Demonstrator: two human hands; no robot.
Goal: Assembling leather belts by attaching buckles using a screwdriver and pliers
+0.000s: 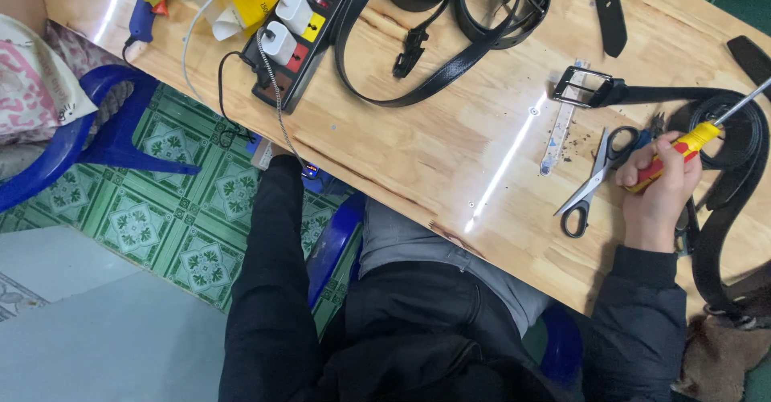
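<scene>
A blue plastic chair [120,133] stands on the green patterned floor [193,233] at the far left, beside the wooden desk [434,145]. On the desk's left end lies a black power strip [301,36] with white plugs in it, and next to it a long black belt [450,65] lies looped. The left arm in a dark sleeve reaches down under the desk edge, so the left hand is hidden. Farther right, black-handled scissors [594,181] lie open on the desk, touching the right hand [660,189], which is clenched around the yellow and red handle of a screwdriver [697,141]. Its shaft points up and right over a coiled black belt with a metal buckle [580,87].
</scene>
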